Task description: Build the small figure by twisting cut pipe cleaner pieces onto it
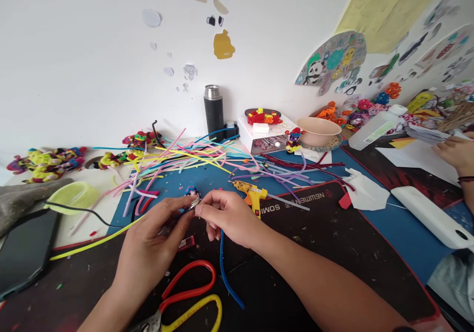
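Note:
Between my hands is a small pipe-cleaner figure [192, 192] with a blue and pink top, partly covered by fingers. My left hand [157, 228] is closed on it from the left, thumb and fingers pinching. My right hand [227, 216] pinches at its right side, fingers curled. From under the right hand a blue pipe cleaner [225, 275] hangs down onto the black mat; whether the fingers grip it is hidden. Just beyond lies a yellow glue gun [254, 194]. Scissors with red and yellow handles [192, 297] rest nearest me.
Loose pipe cleaners [192, 157] lie across the back. Finished figures [55, 163] and a phone [27, 253] are at left. A black thermos [214, 112], white box [259, 137] and bowl [319, 132] stand by the wall. At right, another person's hand [455, 152] is beside papers.

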Demonstrator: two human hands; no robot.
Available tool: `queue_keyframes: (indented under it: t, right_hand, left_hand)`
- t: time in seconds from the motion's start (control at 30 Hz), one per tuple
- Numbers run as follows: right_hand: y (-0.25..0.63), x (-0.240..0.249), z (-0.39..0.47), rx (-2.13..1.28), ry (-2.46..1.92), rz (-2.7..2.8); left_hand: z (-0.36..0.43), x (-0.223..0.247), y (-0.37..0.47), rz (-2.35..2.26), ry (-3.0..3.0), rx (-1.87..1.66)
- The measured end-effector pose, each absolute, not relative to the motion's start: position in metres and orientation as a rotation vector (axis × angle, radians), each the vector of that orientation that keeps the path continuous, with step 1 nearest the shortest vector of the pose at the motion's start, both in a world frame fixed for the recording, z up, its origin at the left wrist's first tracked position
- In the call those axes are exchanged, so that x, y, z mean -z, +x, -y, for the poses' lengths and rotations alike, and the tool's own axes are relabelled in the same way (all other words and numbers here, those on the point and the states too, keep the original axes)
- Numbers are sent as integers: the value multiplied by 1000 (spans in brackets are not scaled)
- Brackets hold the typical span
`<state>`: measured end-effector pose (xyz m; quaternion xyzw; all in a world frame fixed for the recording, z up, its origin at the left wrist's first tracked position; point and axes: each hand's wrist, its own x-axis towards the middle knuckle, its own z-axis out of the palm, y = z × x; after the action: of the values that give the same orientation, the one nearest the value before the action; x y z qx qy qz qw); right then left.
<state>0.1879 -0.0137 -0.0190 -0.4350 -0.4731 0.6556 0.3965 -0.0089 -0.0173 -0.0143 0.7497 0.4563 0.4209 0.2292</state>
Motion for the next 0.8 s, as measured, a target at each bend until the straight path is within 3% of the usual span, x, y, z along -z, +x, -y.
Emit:
queue_keyframes:
  t: [0.8]
  right_hand:
    - [187,19,16,-1717,-1063,1139]
  left_hand:
    - [19,12,-7,-1267,2066,-1181]
